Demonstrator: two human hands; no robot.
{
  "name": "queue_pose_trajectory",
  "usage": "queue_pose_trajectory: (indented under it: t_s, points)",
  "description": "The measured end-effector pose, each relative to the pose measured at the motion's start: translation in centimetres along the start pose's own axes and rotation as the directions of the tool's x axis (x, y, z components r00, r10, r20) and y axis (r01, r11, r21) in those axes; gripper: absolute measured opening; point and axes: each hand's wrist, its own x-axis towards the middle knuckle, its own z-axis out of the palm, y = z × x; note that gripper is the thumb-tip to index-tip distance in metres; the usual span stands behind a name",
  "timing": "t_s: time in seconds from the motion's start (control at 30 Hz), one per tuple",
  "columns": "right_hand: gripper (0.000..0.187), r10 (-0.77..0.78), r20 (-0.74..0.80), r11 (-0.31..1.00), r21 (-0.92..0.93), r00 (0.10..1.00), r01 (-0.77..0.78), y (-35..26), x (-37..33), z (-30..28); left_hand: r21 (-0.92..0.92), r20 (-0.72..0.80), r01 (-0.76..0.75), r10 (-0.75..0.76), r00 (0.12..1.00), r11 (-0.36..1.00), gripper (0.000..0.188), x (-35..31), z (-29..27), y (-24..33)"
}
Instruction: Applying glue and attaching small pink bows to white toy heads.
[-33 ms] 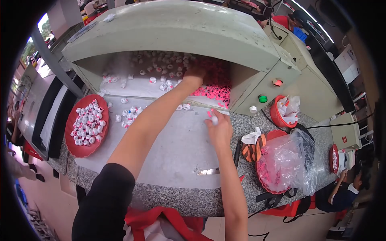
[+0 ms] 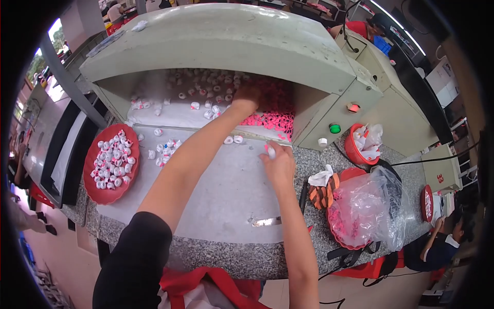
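1) A speckled counter point(image 2: 226, 252) carries a grey-green machine point(image 2: 221, 36) with open front
2) On the left, a red plate point(image 2: 110, 198) holds many white pieces point(image 2: 118, 182)
3) Left hand point(image 2: 247, 97) is inside the machine, near pink pieces point(image 2: 270, 121); its grip I cannot tell
4) Right hand point(image 2: 280, 165) pinches one white-and-pink piece point(image 2: 271, 152), before the opening

One white piece point(image 2: 271, 152) sits in the right grip point(image 2: 280, 166), one red plate point(image 2: 103, 195) with dozens more to its left; one green button point(image 2: 335, 128), one white knob point(image 2: 322, 141), one red bowl point(image 2: 359, 158) to its right.
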Motion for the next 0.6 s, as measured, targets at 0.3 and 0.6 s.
queue_pose_trajectory:
  t_s: [0.3,0.6]
  points:
    - [0.031,-0.016,0.182,0.979,-0.195,0.983,0.052,1.1,2.8,0.4,-0.848,0.526,0.528,-0.173,0.833,-0.034,0.015,-8.1,-7.6,-1.7]
    - [0.020,-0.086,0.100,0.969,-0.224,0.991,0.106,-0.6,6.0,1.3,-0.564,-0.055,-0.145,0.138,0.989,0.813,0.016,-22.2,-8.3,5.8]
